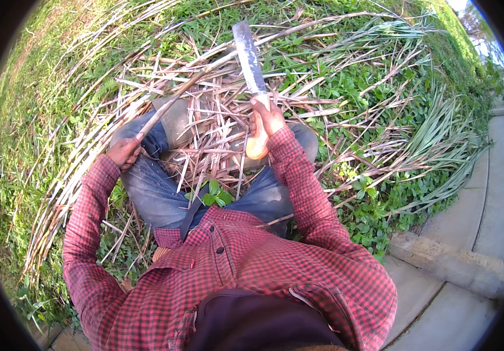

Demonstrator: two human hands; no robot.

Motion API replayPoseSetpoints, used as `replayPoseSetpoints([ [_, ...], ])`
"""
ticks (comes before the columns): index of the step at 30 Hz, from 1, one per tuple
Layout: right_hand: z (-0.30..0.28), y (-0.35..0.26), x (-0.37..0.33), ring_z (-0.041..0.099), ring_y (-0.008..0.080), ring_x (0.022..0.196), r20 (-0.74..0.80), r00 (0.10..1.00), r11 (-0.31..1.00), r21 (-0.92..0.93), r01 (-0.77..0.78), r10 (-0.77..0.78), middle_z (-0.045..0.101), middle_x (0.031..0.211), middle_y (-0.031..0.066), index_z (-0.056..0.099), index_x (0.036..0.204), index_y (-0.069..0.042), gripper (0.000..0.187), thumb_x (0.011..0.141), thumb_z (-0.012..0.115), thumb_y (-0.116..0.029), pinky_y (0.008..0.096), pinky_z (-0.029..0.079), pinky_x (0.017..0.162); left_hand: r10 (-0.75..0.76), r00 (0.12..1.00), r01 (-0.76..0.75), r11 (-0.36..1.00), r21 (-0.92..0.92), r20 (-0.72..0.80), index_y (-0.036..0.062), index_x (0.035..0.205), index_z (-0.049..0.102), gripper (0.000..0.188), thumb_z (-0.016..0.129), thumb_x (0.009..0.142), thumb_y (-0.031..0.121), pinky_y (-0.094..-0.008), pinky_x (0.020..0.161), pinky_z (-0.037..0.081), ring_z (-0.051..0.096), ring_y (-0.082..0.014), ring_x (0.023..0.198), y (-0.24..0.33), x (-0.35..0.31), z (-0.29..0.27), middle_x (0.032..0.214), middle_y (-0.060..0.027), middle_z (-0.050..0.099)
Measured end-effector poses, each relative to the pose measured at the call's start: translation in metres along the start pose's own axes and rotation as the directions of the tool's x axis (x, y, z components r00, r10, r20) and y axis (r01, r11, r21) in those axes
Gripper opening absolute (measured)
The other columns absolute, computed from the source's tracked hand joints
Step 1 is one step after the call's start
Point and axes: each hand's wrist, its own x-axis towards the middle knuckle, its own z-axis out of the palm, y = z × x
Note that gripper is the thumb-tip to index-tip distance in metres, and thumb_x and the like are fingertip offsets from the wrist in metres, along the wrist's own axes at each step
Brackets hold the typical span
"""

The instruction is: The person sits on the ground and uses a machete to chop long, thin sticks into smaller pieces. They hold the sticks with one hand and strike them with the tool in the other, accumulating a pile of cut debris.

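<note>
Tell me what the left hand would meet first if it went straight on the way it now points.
Probably the left knee, just ahead of the left hand, which grips a stick. Depth is unclear in this single view, so the hand might pass above the knee.

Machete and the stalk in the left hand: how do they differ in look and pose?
The machete is broad and grey; the stalk is thin and tan. The right hand holds the machete, the left hand the stalk. The machete points away, leaning slightly left; the stalk slants away to the right. Both are held one-handed.
</note>
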Motion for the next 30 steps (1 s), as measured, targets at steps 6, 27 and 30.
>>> replayPoseSetpoints([
  [6, 0.048, 0.038, -0.037, 0.049, 0.0103, 0.042, 0.364, 0.92, 0.985, -0.144, -0.095, 0.142, 0.05, 0.06, 0.0014, 0.05, 0.106, -0.005, 0.033, 0.082, 0.062, -0.024, 0.0249, 0.042, 0.038, -0.008, 0.997, 0.008, 1.0, 0.01, -0.082, 0.0071, 0.071, 0.049, 0.047, 0.047, 0.087, 0.051, -0.0228, 0.033, 0.029, 0.034, -0.0071, 0.035, 0.009, -0.015, 0.009, 0.049, 0.0019, 0.039],
  [27, 0.03, 0.056, -0.019, 0.048, 0.0157, 0.041, 0.079, 0.986, 0.976, 0.151, -0.158, 0.147, 0.05, 0.059, 0.0055, 0.048, 0.1, -0.007, 0.029, 0.081, 0.062, -0.024, 0.0288, 0.041, 0.035, -0.461, 0.287, -0.953, -0.051, -0.298, -0.84, -0.0004, 0.121, 0.038, 0.049, 0.029, 0.093, 0.038, -0.0441, 0.084, 0.045, 0.053, -0.028, 0.091, -0.2, -0.136, 0.008, 0.104, -0.0175, 0.052],
  [30, 0.024, 0.058, -0.016, 0.048, 0.0155, 0.044, 0.077, 0.987, 0.979, 0.133, -0.154, 0.144, 0.05, 0.061, 0.0059, 0.048, 0.099, -0.009, 0.029, 0.082, 0.061, -0.029, 0.0281, 0.041, 0.039, -0.55, 0.19, -0.974, -0.001, -0.226, -0.813, -0.0007, 0.095, 0.051, 0.034, 0.025, 0.096, 0.021, -0.0396, 0.07, 0.045, 0.041, -0.0162, 0.052, -0.21, -0.135, -0.012, 0.056, -0.0026, 0.041],
])
